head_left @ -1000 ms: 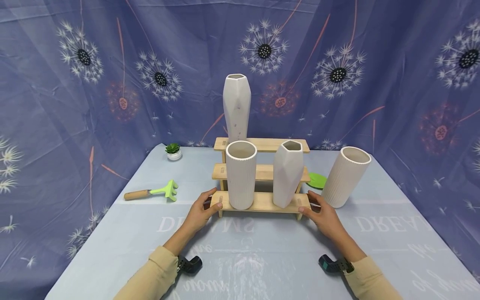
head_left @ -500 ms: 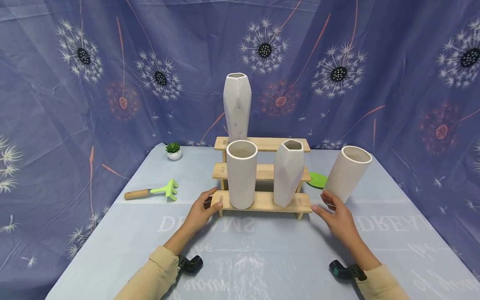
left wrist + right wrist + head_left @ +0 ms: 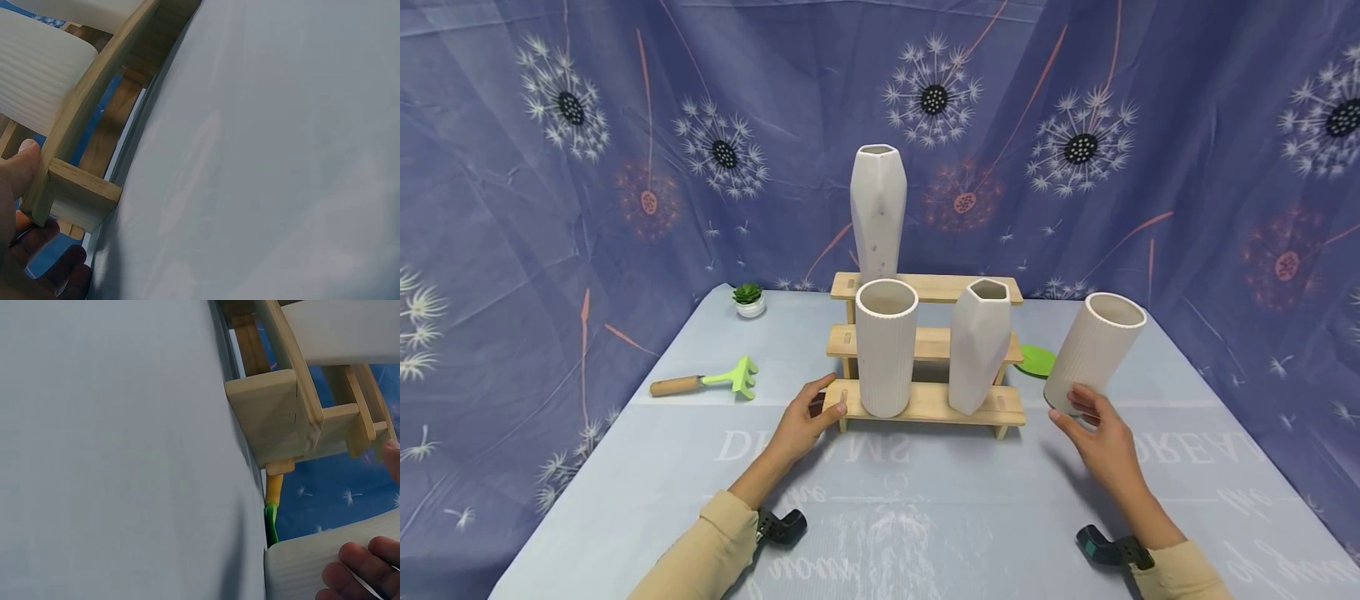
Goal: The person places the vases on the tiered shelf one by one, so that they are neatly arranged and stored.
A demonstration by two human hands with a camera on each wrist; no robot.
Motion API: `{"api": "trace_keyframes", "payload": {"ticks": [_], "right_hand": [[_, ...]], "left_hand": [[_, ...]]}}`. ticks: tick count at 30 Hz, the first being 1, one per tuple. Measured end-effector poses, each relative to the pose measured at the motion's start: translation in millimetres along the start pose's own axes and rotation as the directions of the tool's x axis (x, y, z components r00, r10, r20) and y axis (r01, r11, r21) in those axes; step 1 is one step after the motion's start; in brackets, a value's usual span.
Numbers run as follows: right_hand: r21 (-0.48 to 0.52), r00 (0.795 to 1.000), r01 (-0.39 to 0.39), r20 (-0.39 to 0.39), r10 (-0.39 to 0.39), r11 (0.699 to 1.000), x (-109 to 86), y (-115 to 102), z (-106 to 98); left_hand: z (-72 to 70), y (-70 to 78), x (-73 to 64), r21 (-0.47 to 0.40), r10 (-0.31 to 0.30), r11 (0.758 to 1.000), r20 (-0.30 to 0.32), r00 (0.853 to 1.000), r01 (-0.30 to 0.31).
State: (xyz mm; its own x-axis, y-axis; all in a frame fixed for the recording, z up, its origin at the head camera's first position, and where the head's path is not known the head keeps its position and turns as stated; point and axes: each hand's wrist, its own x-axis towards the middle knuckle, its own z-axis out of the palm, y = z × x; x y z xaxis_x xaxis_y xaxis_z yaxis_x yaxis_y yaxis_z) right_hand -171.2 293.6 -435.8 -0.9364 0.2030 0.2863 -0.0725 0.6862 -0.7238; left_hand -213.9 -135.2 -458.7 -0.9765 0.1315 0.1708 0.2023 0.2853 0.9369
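Note:
A three-step wooden stand (image 3: 934, 402) is at the middle of the table. My left hand (image 3: 799, 427) grips the left end of its lowest step, thumb on top and fingers around the end. On that step stand a ribbed white vase (image 3: 887, 358) and a faceted white vase (image 3: 980, 354). A taller faceted vase (image 3: 878, 212) rises from the top step. My right hand (image 3: 1103, 440) is at the lower part of another ribbed white vase (image 3: 1090, 346) right of the stand. In the right wrist view its loosely bent fingers (image 3: 369, 565) overlap that vase (image 3: 300, 559).
A green hand rake (image 3: 730, 379) with a wooden handle lies at the left. Behind it sits a small potted succulent (image 3: 748, 302). A green tool (image 3: 1037, 360) lies partly behind the right ribbed vase. Patterned blue cloth (image 3: 775, 125) hangs around the table.
My right hand has left the right end of the stand's lowest step and moved right to the ribbed vase. My left hand stays on the stand.

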Motion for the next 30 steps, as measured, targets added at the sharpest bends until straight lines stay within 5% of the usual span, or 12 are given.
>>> {"api": "trace_keyframes", "payload": {"ticks": [19,23,30], "right_hand": [[0.01,0.987,-0.027,-0.159,0.028,1.0,-0.2,10.1,-11.9],[0.0,0.986,-0.056,-0.157,0.055,0.998,0.7,10.8,-14.1],[-0.001,0.986,-0.094,-0.141,0.093,0.996,5.1,14.5,-16.6]], "left_hand": [[0.3,1.7,-1.2,-0.013,0.002,1.0,0.0,1.0,-0.002],[-1.0,20.2,-7.1,0.011,0.002,1.0,0.005,1.0,-0.002],[-0.2,0.3,-0.6,-0.022,-0.006,1.0,0.006,1.0,0.006]]}}
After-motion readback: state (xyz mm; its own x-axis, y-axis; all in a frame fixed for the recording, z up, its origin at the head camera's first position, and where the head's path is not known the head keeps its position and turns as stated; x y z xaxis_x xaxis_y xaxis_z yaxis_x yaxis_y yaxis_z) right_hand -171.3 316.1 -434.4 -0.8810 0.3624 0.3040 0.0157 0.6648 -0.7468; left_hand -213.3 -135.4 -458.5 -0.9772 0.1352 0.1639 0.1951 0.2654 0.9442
